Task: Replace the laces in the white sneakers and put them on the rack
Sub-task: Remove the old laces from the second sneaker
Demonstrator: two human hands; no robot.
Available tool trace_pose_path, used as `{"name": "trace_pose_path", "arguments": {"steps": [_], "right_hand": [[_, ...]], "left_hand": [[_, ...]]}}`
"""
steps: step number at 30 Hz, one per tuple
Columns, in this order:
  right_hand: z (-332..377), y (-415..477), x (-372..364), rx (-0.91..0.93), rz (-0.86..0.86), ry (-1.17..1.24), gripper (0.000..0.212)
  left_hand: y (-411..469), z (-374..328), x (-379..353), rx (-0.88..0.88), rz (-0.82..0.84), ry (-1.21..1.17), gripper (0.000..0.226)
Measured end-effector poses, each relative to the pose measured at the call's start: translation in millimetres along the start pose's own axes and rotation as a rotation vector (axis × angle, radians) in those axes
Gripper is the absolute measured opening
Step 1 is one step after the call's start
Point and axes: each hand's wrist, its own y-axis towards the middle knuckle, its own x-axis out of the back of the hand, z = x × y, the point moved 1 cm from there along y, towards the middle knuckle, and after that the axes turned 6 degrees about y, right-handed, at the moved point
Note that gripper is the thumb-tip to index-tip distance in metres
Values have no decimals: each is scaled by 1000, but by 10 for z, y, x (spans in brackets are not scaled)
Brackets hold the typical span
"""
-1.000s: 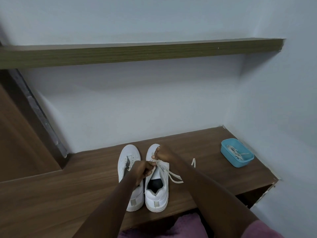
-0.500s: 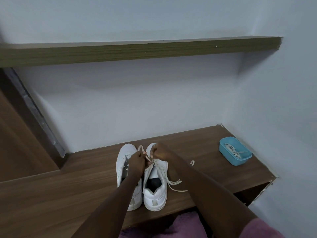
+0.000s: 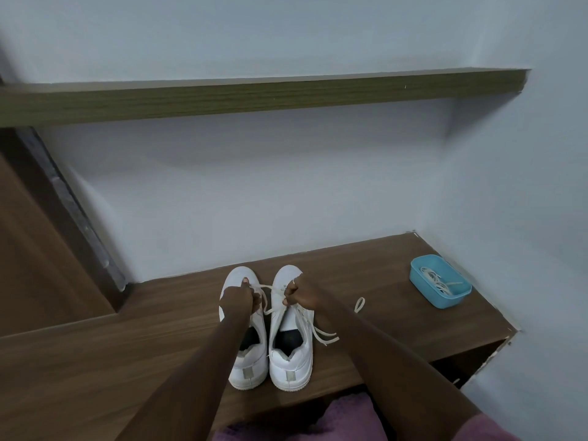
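White sneakers sit side by side near the bench's front edge, toes twd the wall. Our left hand grips the lace over the left one. Our right hand pinches it over the right one. Loose ends trail rightward. Blue tray w/ spare laces sits at the bench's right end.
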Motion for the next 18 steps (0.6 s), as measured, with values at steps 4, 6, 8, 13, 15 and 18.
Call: {"name": "trace_pose_path", "arguments": {"steps": [4,6,8,13,15,18], "right_hand": [[135,32,58,-58,-112,291,24],[217,60,91,-84,-126,410,24],[325,54,125,-103,-116,502,31],[354,76,109,-32,-185,491,25],[295,50,94,-10,-161,455,17],[159,53,30,4,-70,162,25]], "left_hand": [[-93,48,-67,-87,96,131,19],[-212,34,-128,-155,245,140,12],[-276,41,-170,-244,351,243,7],[-220,83,-209,-361,265,392,33],[-217,75,-214,-332,242,292,31],[-212,66,-203,-256,178,169,31]]}}
